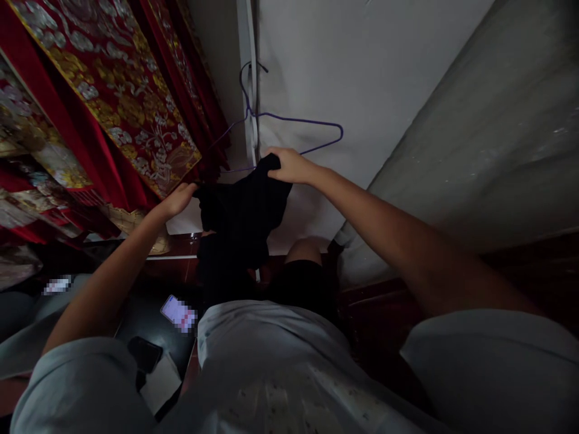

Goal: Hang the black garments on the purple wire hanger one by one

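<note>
**Before a pale wall (344,66), two hands hold up a black cloth (246,205)**

From where I stand, the cloth hangs between the person's hands, out in front of the knees and just below a purple hanger (316,121). The left hand (181,199) pinches one upper corner, thumb and fingers together; the right hand (287,166) grips the other, a little higher, with a fold bunched in its fingers. Both arms reach forward, and the fabric sags in between.

The hanger is up by its hook at a pale upright strip (254,129). Its lower bar runs behind the cloth; I cannot tell whether the two touch.

To the left, a red curtain (136,114) with gold and silver embroidery comes down near the left hand. Below it, a dark bench (136,310) carries a lit phone (178,312), its screen blurred, and a white packet (161,384) beside a black case (145,354). On the right leans a grey sheet (479,138).
</note>
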`<state>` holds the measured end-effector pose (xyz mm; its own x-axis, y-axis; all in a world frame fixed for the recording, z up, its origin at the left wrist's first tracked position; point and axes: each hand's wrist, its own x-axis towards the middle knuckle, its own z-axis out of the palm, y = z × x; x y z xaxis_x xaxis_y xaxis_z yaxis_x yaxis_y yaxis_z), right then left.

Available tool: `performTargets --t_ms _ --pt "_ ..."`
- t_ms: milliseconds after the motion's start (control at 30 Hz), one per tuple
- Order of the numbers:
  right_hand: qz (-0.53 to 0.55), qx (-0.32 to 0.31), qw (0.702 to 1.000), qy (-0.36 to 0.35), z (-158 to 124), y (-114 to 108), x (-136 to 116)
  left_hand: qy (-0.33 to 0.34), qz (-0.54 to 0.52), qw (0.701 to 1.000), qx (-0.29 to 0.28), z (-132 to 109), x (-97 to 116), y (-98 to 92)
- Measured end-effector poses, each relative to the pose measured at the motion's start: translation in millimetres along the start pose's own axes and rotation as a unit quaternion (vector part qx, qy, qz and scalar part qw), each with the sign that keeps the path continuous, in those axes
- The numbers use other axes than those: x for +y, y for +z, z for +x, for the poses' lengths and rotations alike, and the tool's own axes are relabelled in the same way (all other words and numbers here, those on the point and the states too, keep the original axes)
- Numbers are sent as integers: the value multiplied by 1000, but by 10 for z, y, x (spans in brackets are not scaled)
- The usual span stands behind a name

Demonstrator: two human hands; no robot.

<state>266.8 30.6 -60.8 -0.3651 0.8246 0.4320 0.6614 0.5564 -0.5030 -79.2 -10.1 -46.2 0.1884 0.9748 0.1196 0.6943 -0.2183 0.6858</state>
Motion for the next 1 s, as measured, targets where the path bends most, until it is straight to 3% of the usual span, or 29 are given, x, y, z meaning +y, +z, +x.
performTargets --t_ms 100,167,267,333,400,467,533,600,700,800,867,1000 --pt "18 53 998 5 58 49 81 1 15 998 62 7 69 -122" --pt "31 40 997 61 103 92 115 17 65 996 62 -11 109 -176" --pt "47 44 990 126 115 125 151 5 182 983 -28 -67 129 -173" --pt "64 86 988 110 87 95 173 -23 244 965 -88 -100 103 -116" --pt "85 106 986 94 50 23 188 -19 276 955 -105 -102 66 -41" --pt "111 99 984 98 16 -64 187 32 273 958 -75 -53 55 27" --pt "141 88 980 110 -17 -133 158 111 235 966 -9 58 99 82" --pt "169 80 975 119 -61 -168 97 178 179 965 74 228 205 132" --pt "195 54 973 106 -168 -181 -32 223 107 956 158 529 424 214" --pt "195 -10 979 66 -310 -232 -132 230 62 954 184 752 596 279" --pt "181 -17 982 49 -395 -313 -129 230 47 956 176 814 645 283" --pt "153 128 977 81 -435 -526 112 230 60 959 156 814 663 173"
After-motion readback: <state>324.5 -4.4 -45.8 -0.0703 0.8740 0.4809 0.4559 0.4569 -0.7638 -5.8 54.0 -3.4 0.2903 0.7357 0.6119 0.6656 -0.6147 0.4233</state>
